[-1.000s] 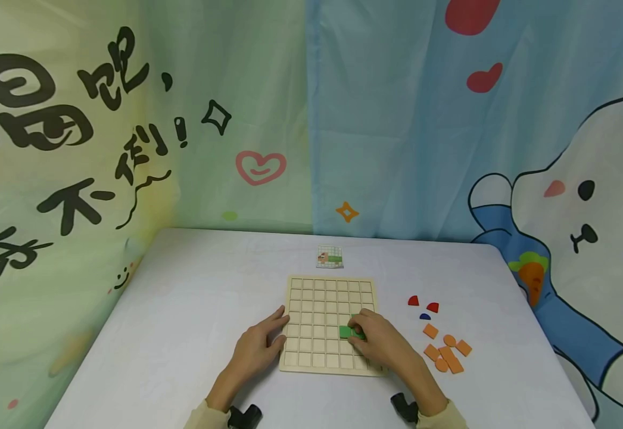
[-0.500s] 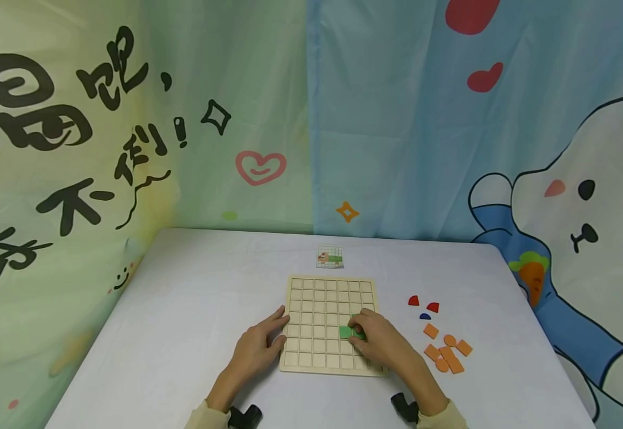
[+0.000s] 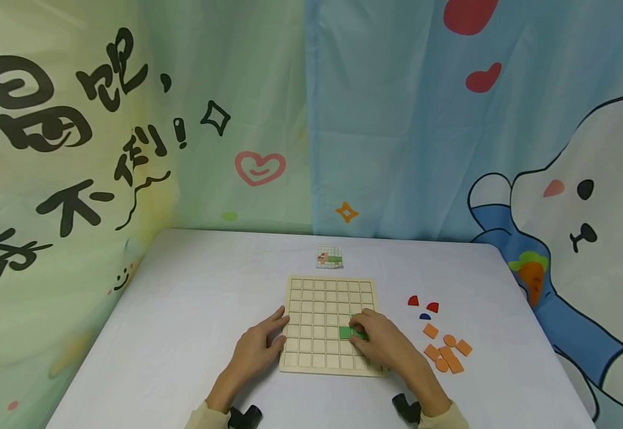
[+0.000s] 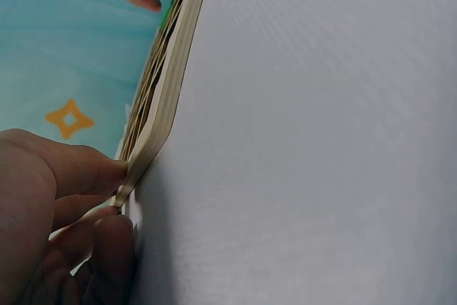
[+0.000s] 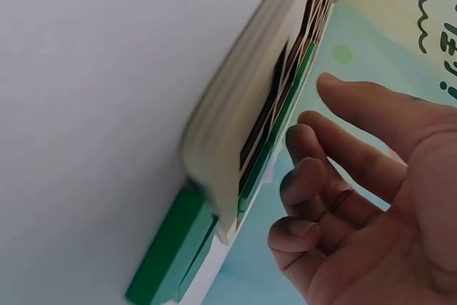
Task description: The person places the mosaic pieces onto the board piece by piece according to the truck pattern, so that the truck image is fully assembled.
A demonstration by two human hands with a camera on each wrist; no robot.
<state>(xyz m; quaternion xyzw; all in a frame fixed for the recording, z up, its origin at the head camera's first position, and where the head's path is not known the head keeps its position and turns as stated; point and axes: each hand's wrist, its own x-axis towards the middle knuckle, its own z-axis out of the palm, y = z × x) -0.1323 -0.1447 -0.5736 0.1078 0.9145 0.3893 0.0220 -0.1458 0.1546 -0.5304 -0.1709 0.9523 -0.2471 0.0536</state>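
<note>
A pale wooden grid board lies on the white table. My left hand rests thumb and fingertips against its left edge; the left wrist view shows the thumb right at the rim. Over the right part of the board is my right hand, thumb and index finger apart. Green pieces sit in the grid beneath its fingertips, partly hidden by them. In the right wrist view, nothing shows between the right thumb and the bent fingers. Another green block lies beside the board's near right corner.
Right of the board lie several orange pieces, two red pieces and a blue half-round piece. A small picture card lies beyond the board's far edge. A printed curtain hangs behind the table.
My right hand has shifted very slightly right over the green pieces, baring a little more of them. The left hand and the board stay put.
</note>
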